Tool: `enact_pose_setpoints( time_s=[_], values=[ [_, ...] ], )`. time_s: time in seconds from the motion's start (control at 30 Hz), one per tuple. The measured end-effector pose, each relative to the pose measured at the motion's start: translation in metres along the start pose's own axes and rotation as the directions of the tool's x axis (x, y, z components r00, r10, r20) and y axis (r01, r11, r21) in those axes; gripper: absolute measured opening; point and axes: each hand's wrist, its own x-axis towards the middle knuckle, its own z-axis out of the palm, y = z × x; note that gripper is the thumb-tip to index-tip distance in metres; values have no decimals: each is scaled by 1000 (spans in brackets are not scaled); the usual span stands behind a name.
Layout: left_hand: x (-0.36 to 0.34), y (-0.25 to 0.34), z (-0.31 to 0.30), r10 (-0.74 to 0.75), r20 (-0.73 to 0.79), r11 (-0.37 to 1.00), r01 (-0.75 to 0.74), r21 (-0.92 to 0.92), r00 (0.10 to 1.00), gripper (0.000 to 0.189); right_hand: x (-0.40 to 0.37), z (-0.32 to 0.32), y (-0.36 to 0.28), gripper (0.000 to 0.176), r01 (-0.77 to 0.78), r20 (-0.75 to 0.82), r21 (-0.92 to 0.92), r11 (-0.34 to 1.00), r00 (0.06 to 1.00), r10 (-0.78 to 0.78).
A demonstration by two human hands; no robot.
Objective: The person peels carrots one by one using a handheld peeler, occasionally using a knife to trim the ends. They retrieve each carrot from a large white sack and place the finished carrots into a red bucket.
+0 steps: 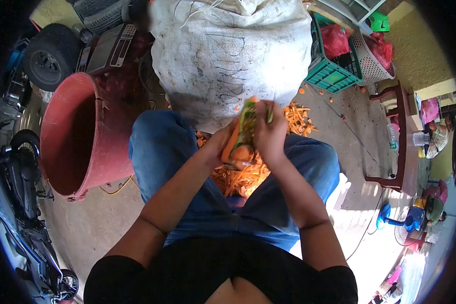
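Between my knees, my left hand (219, 144) is closed around the lower left side of a long orange and green piece (242, 134), which looks like a cut vegetable or fruit. Against its upper right side is my right hand (269, 129), fingers bent, with a thin green-edged thing (270, 112) showing at the fingers; I cannot make out what it is. Orange strips (240, 182) lie in a heap below my hands. More orange strips and round slices (299, 119) are on the floor beside a big white sack (238, 55).
A large red barrel (99, 137) lies open-mouthed at the left. Behind it are a wheel (46, 60) and a motorbike (28, 192). A green crate (332, 73), a white basket (372, 71), a wooden frame (403, 142) and a blue fan (413, 218) are at the right.
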Motion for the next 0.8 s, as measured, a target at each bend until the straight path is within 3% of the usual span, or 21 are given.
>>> enact_pose_setpoints(
  time_s=[0.03, 0.07, 0.1, 0.13, 0.17, 0.2, 0.23, 0.27, 0.3, 0.37, 0.4, 0.43, 0.47, 0.5, 0.53, 0.6, 0.7, 0.73, 0.77, 0.8],
  values=[
    [-1, 2, -7, -86, 76, 982, 72, 176, 993, 42, 8, -3, 13, 16, 56, -57, -31, 998, 997, -58],
    [-6, 3, -5, -86, 78, 982, 72, 174, 993, 42, 24, -10, 27, 20, 3, -214, -102, 995, 977, -25],
    [-15, 4, 2, -194, 84, 960, 171, 223, 977, 39, 47, -26, 41, 24, -155, -322, -90, 984, 939, 118],
    [-22, 4, 10, -301, 84, 924, 269, 270, 950, 36, 67, -45, 59, 27, -121, -462, -138, 983, 886, 44],
    [-25, 3, 18, -300, 35, 877, 261, 403, 953, 39, 79, -64, 65, 26, -203, -541, -84, 976, 832, 126],
    [-25, 1, 17, -302, 36, 875, 262, 407, 953, 39, 85, -75, 66, 25, -279, -611, -20, 960, 764, 210],
    [-24, -1, 14, -350, 133, 908, 301, 292, 927, 41, 85, -75, 69, 25, -278, -613, -20, 960, 763, 208],
    [-22, -4, 11, -381, 236, 922, 348, 170, 894, 42, 83, -75, 73, 25, -200, -586, 161, 966, 768, 257],
    [-19, -5, 9, -381, 238, 922, 350, 164, 893, 42, 80, -76, 76, 25, -122, -550, 337, 933, 779, 301],
    [-7, -1, 6, -283, 82, 957, 276, 91, 956, 42, 62, -56, 52, 17, -184, -414, 273, 944, 864, 288],
    [-3, -1, 3, -280, 80, 958, 273, 91, 957, 42, 50, -44, 38, 18, -177, -327, 240, 954, 911, 252],
    [1, -1, -1, -221, 22, 971, 218, 92, 975, 40, 38, -32, 21, 19, -258, -242, 255, 932, 916, 320],
    [5, 0, -4, -161, -36, 981, 164, 99, 986, 39, 28, -18, 22, 20, -214, -210, 194, 958, 944, 253],
    [9, -1, -9, -159, -38, 981, 162, 103, 986, 39, 17, -15, -1, 22, -328, -20, 258, 909, 939, 344],
    [14, -4, -13, -103, 12, 995, 103, 3, 995, 38, 9, -9, -1, 21, -210, 37, 239, 948, 978, 207],
    [13, -6, -12, -43, 58, 994, 48, -103, 997, 37, -3, 4, -6, 19, 46, -10, 47, 998, 999, -46],
    [0, 0, -1, -22, -42, 999, 21, -27, 999, 36, -6, 8, -2, 20, -65, 57, 15, 998, 996, 64],
    [-2, 3, 2, -24, -42, 999, 23, -26, 999, 36, -1, 9, 10, 19, -15, -9, -16, 1000, 1000, 14],
    [-4, 6, 2, -120, -17, 987, 121, 107, 993, 38, 6, 7, 20, 19, 33, -71, -53, 998, 997, -37],
    [-5, 8, 2, -215, -2, 948, 209, 240, 977, 39, 21, -3, 28, 20, 0, -170, -242, 970, 985, -42]
  ],
)
